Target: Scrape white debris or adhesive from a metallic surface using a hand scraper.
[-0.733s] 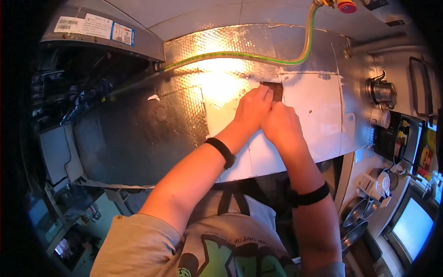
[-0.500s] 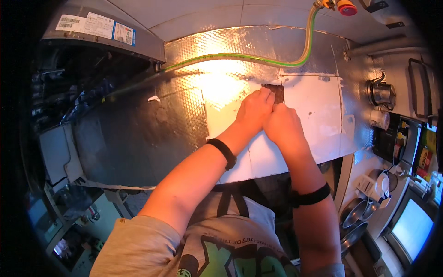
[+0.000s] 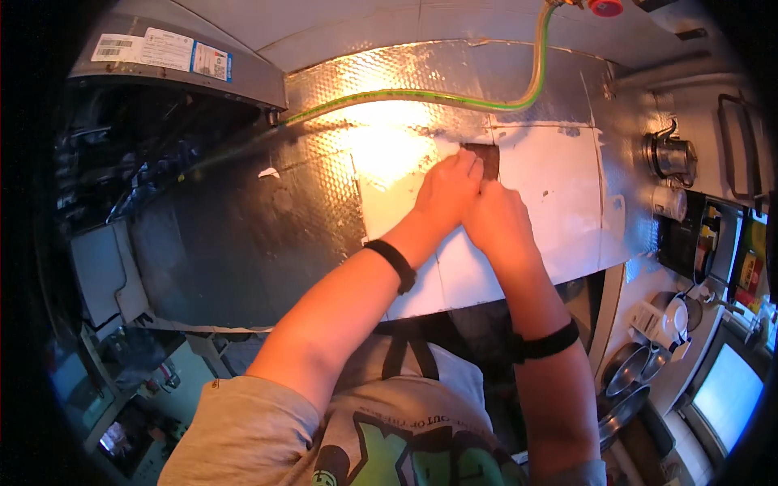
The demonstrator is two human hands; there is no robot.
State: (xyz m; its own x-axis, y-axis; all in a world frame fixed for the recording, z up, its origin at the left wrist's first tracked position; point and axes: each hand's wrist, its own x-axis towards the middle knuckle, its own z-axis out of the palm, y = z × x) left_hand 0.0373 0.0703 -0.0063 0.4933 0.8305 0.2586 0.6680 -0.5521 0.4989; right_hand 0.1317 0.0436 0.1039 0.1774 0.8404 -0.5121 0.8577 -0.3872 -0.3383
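Note:
My left hand [image 3: 448,185] and my right hand [image 3: 498,212] press close together over a white sheet [image 3: 559,206] on the worktop. Both have their fingers curled in and closed. Just beyond the fingertips lies a dark brown square patch [image 3: 489,161]; I cannot tell whether it is a separate piece or an opening in the sheet. The left fingertips reach its near left edge, and the right knuckles sit just below it. Whatever is between the fingers, if anything, is hidden by the hands.
Dimpled foil [image 3: 316,186] lines the worktop's left and back. A yellow-green hose [image 3: 438,100] runs along the back, rising toward a red knob [image 3: 605,6]. At right stand a metal pot [image 3: 671,156], several pans [image 3: 628,368] and a screen [image 3: 733,389]. A metal cabinet [image 3: 259,77] overhangs the left.
My hands stay at nearly the same spot by the dark patch, fingers still closed. The whole view has shifted very slightly, and a bit more of the patch shows.

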